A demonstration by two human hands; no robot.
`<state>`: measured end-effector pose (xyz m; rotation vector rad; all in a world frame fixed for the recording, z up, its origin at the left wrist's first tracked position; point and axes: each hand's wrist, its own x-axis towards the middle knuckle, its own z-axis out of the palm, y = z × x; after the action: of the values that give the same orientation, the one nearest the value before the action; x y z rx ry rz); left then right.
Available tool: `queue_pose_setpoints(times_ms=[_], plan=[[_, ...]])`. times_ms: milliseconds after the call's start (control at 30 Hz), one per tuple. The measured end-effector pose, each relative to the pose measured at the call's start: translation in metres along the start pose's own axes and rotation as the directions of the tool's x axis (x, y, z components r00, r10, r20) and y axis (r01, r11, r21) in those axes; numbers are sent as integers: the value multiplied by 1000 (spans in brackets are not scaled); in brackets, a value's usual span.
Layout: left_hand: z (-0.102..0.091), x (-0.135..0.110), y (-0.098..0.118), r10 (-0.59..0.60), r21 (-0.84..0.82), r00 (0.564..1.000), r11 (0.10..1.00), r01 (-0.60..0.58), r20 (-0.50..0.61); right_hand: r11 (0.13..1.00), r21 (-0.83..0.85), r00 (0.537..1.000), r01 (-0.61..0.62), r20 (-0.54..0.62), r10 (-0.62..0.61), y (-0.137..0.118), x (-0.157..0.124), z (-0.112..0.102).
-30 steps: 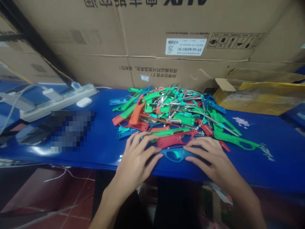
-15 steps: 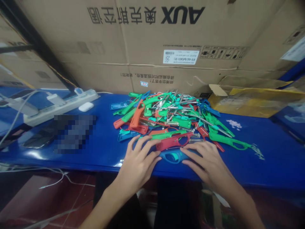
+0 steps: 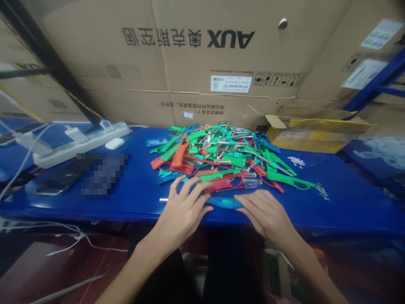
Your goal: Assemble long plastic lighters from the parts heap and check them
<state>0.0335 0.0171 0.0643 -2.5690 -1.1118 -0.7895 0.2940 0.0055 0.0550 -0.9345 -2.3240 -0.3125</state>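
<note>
Currently, a blue lighter body (image 3: 224, 202) is held level above the near edge of the blue surface (image 3: 136, 190), and clock directions are given from it. At nine o'clock, its end is pinched by the left hand (image 3: 185, 207), whose thumb and fingers are parted only by its thickness. At three o'clock, the other end is gripped likewise by the right hand (image 3: 267, 211), its fingers bent and brought close together. How far the body reaches under either palm cannot be told. Past the left hand, at nine o'clock, a short metal tube (image 3: 163, 199) can be seen; whether it is joined to the blue body is hidden.

At twelve o'clock, just beyond, a red lighter casing (image 3: 218, 184) is laid against a heap of lighter parts (image 3: 207, 136). An orange casing (image 3: 181, 152) is leaned on the heap between ten and eleven. At two o'clock, a translucent handle (image 3: 251, 185) is seen nearby; farther out, small pale bits (image 3: 296, 161) are scattered before a yellow-taped cardboard box (image 3: 310, 135). Toward ten o'clock, a white power strip (image 3: 47, 158) and a white case (image 3: 114, 144) are placed. Behind everything, a large AUX carton (image 3: 190, 63) is stood upside down.
</note>
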Motion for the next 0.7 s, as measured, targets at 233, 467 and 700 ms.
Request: queue_pose_setpoints(times_ms=[233, 467, 700], plan=[[-11, 16, -2, 48, -24, 999, 999, -48, -1, 984, -138, 993, -114, -13, 113, -21, -2, -10], [-39, 34, 2, 7, -43, 984, 999, -15, -177, 956, -149, 961, -253, -155, 230, -40, -15, -8], [-16, 15, 27, -798, -927, 587, 313, 207, -139, 924, -56, 903, -378, -240, 355, -56, -33, 5]])
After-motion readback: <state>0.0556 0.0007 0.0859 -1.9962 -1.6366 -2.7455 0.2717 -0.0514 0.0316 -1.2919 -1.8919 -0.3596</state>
